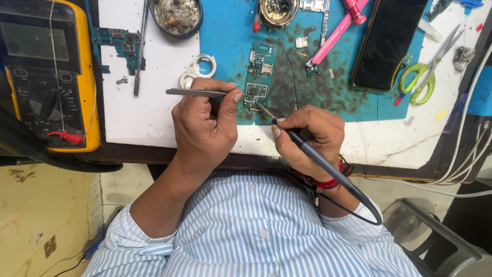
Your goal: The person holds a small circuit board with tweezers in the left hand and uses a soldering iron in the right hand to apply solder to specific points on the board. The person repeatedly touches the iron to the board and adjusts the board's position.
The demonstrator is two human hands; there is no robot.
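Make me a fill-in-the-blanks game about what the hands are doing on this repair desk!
1. The right hand holds a soldering ____ by its dark handle.
2. The left hand grips metal ____ pointing at the green circuit board.
3. The scissors have ____ handles.
4. The multimeter has a ____ case.

Missing words: iron; tweezers; green; yellow

- White workbench (154,113), top stained, dark edge toward the person.
- Blue mat (225,36) laid on it, blackened in patches.
- On the mat: green circuit board (258,77), pink tool (335,33), black phone (389,41), round tin (278,11).
- On bare white top: yellow multimeter (48,72) at far left, second board (120,43), metal rod (139,51), white ring (197,69), dish of debris (177,15).
- Green-handled scissors (423,77) straddle the mat's right edge.
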